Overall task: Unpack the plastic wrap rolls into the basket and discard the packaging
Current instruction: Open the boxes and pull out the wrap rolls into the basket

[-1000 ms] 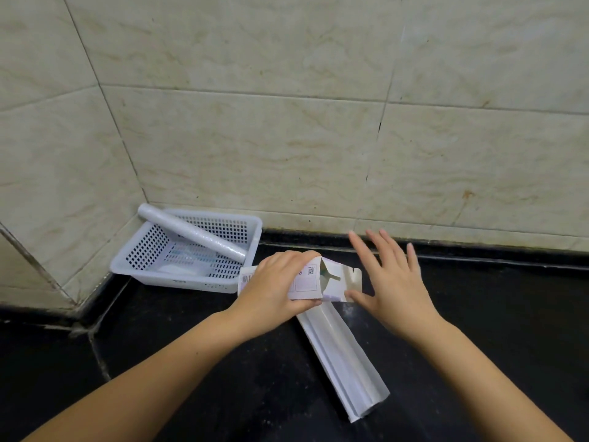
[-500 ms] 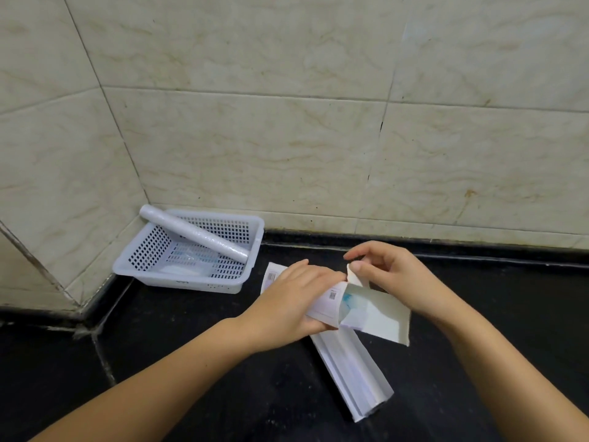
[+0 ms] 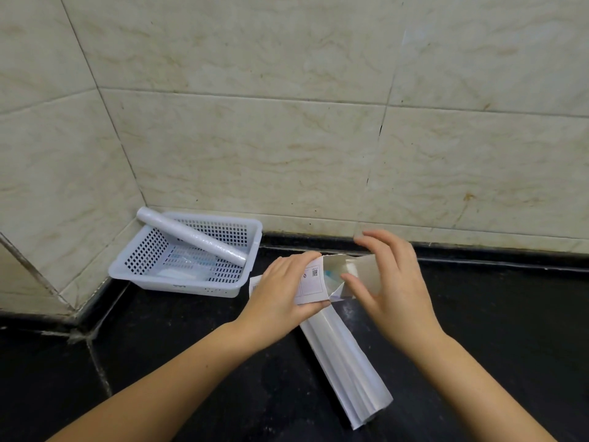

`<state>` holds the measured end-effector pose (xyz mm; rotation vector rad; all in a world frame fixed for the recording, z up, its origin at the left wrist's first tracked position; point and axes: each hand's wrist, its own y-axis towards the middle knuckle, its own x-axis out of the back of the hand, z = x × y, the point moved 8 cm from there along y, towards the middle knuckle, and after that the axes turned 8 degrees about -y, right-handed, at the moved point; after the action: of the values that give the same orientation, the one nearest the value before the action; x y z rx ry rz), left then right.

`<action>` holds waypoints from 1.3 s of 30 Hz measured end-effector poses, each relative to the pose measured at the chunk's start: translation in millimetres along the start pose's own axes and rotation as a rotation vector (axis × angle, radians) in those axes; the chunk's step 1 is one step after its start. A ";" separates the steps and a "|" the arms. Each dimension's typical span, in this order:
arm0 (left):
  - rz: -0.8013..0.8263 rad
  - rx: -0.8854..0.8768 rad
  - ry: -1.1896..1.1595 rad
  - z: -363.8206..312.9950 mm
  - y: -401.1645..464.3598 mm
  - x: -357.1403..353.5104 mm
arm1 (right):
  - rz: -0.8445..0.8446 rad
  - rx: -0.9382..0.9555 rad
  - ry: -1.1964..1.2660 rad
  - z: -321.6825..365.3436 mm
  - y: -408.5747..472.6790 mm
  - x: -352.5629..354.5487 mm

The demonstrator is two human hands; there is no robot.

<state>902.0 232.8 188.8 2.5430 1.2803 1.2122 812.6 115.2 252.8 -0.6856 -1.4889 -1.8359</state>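
A white perforated basket (image 3: 247, 270) sits in the tiled corner at the left, and one plastic wrap roll (image 3: 191, 236) leans across it, its far end over the back rim. My left hand (image 3: 280, 291) grips a white printed carton (image 3: 310, 283) lying on the black counter. The carton's right end is open, showing something pale blue inside. My right hand (image 3: 389, 282) is at that open end, thumb and fingers curled around the raised flap (image 3: 366, 272). A flattened white carton (image 3: 347, 362) lies beneath, pointing toward me.
Beige tiled walls meet at the left behind the basket. The black counter (image 3: 494, 314) stretches to the right and toward me. A small clear packet (image 3: 181, 271) lies on the basket's bottom.
My right hand went from spread beside the carton to pulling its end flap open, and now cups the opened end. My left hand has kept its grip on the carton, shifted slightly right.
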 end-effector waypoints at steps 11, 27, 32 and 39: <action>-0.087 0.045 -0.011 5.6 -1.6 10.5 | 0.353 -0.012 0.210 0.7 -10.1 -30.8; 0.066 -0.056 0.055 -6.5 1.5 -0.4 | 0.601 0.166 -0.141 2.8 22.3 -50.9; 0.090 0.139 0.092 46.7 -16.0 3.9 | 0.604 -0.061 0.076 -43.6 22.2 -44.5; 0.447 0.499 0.399 144.5 -78.4 -28.0 | 0.655 -0.246 0.312 -64.6 -9.2 -72.5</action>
<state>936.1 306.0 42.9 3.1909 1.2416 1.7461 852.6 65.6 178.9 -0.8358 -0.7215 -1.5235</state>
